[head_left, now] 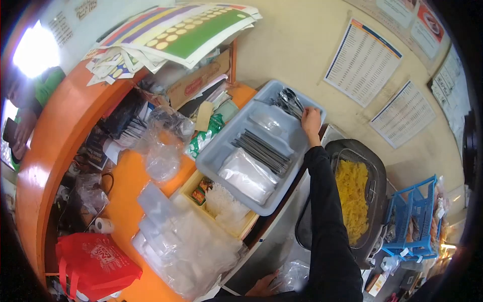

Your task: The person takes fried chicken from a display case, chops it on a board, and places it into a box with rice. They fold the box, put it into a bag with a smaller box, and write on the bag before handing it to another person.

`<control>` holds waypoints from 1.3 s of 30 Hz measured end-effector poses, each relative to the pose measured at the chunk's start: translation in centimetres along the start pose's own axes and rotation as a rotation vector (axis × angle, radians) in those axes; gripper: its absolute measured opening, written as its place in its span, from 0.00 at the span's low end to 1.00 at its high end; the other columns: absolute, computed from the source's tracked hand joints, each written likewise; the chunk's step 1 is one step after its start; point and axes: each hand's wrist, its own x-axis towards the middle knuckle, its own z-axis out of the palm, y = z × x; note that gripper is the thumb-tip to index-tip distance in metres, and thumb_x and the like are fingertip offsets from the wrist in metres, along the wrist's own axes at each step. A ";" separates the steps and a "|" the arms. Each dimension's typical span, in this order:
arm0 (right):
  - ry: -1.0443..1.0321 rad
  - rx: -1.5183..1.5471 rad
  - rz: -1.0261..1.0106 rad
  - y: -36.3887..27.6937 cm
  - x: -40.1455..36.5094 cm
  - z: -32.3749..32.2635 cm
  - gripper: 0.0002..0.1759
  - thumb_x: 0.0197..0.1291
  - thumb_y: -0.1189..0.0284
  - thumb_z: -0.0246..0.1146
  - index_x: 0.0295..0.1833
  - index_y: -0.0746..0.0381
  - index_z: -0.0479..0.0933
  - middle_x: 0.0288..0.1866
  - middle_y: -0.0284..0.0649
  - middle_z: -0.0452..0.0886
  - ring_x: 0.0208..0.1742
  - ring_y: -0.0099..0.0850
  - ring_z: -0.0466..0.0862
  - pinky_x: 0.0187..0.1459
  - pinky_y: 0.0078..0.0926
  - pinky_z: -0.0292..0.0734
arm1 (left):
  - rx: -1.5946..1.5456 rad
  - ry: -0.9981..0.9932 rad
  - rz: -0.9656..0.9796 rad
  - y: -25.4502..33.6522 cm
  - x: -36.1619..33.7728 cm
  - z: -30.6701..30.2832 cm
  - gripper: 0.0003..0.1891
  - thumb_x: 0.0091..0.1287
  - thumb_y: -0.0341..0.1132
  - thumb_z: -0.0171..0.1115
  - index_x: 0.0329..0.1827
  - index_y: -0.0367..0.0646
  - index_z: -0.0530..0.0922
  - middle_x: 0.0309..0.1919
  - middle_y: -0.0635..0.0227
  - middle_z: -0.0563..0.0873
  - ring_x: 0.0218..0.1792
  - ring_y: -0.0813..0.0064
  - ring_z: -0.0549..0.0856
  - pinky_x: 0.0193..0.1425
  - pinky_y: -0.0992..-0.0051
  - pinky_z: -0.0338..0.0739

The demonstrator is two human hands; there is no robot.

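Note:
My right hand (312, 121) reaches to the far corner of a grey-blue plastic tray (204, 160). Its fingers are closed at the handle end of the black plastic spoons (288, 99) lying in that compartment. The tray's other sections hold a clear plastic piece (265, 122), a row of black straws or stirrers (262, 152) and a stack of clear plastic sleeves (247, 176). Low in the view, my left hand (262, 286) is closed at the edge of a clear plastic bag (293, 276); most of this hand is hidden.
A dark pan of yellow food (352, 201) stands right of my arm, beside a blue basket (410, 221). Left of the tray are a yellow box (250, 227), plastic bags (186, 246) and a red bag (100, 264). Across the orange counter (37, 176), a person in green stands.

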 end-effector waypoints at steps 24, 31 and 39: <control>-0.071 1.006 0.085 -5.0 -4.4 -16.0 0.14 0.65 0.70 0.66 0.50 0.64 0.72 0.35 0.34 0.80 0.38 0.21 0.81 0.39 0.25 0.77 | 0.434 0.163 0.582 4.2 0.3 -3.3 0.28 0.56 0.27 0.58 0.63 0.55 0.77 0.68 0.48 0.69 0.61 0.46 0.74 0.63 0.54 0.70; -0.972 1.368 0.080 -9.4 -28.4 -45.2 0.10 0.59 0.75 0.68 0.44 0.61 0.75 0.43 0.41 0.85 0.49 0.34 0.86 0.49 0.33 0.81 | 0.285 0.048 0.402 10.1 1.4 -5.3 0.31 0.50 0.20 0.55 0.63 0.44 0.75 0.65 0.51 0.71 0.59 0.46 0.74 0.65 0.57 0.69; -0.782 -0.156 -0.560 -2.9 -38.6 -40.5 0.09 0.49 0.71 0.63 0.38 0.59 0.80 0.33 0.39 0.84 0.38 0.37 0.85 0.36 0.35 0.80 | 0.214 0.119 0.649 15.3 1.9 -4.0 0.36 0.52 0.21 0.54 0.71 0.40 0.68 0.70 0.50 0.68 0.71 0.49 0.66 0.76 0.58 0.57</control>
